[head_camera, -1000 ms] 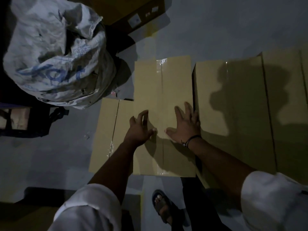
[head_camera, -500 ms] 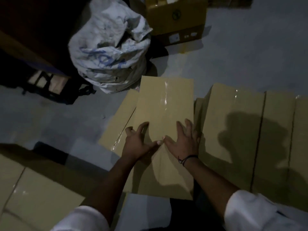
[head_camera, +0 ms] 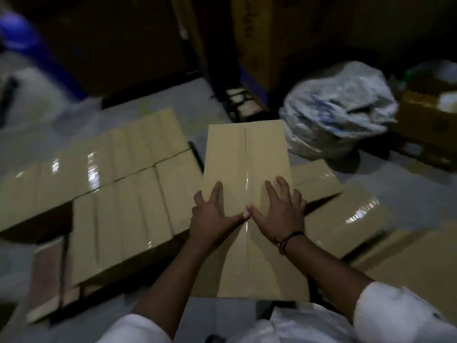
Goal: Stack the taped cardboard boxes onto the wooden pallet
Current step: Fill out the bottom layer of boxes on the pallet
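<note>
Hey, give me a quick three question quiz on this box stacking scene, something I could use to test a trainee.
1. True or false: the left hand and the right hand both rest on the top face of the taped cardboard box, fingers spread.
2. Multiple choice: the white sack sits A) left of that box, B) beyond it and to the right, C) on top of it.
3. Fill in: the stacked boxes on the wooden pallet lie on the ___ side of the box under the hands.

Key: 1 true; 2 B; 3 left.
</note>
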The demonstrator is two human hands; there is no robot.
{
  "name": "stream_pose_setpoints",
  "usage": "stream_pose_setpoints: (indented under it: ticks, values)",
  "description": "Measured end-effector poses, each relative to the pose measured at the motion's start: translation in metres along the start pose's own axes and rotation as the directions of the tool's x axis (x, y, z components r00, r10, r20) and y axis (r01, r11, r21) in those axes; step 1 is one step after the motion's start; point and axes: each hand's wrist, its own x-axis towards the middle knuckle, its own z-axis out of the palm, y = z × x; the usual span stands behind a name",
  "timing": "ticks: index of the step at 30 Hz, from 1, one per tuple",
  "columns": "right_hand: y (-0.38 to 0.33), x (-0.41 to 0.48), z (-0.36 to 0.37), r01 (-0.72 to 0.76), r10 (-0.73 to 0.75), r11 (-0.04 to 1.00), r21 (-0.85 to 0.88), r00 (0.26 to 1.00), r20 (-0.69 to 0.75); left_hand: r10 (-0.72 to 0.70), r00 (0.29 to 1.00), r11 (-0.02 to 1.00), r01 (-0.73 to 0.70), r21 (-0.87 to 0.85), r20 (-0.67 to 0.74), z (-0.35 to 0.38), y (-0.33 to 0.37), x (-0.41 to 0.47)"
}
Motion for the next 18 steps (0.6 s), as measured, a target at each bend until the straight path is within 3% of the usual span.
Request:
stream_pose_setpoints:
  ticks: [4, 9, 14, 18]
  values:
    - [-0.113, -0.057, 0.030, 0.298, -0.297, 0.955, -0.002, 0.953, 0.056, -0.187, 0.965, 0.981, 0.174, -0.088, -0.183, -0.057, -0.112, -0.080]
    - [-0.234, -0.116, 0.075, 0.590, -0.588, 0.807, 0.034, 0.796, 0.141, -0.482, 0.826, 0.876, 0.445, -0.187, -0.292, -0.106, -0.221, -0.160]
    - [-0.324, -0.166, 0.110, 0.753, -0.753, 0.651, 0.096, 0.624, 0.207, -0.667, 0.664, 0.745, 0.599, -0.292, -0.338, -0.136, -0.297, -0.218]
    - [-0.373, -0.191, 0.135, 0.826, -0.819, 0.553, 0.111, 0.514, 0.254, -0.737, 0.568, 0.674, 0.652, -0.348, -0.365, -0.153, -0.340, -0.241]
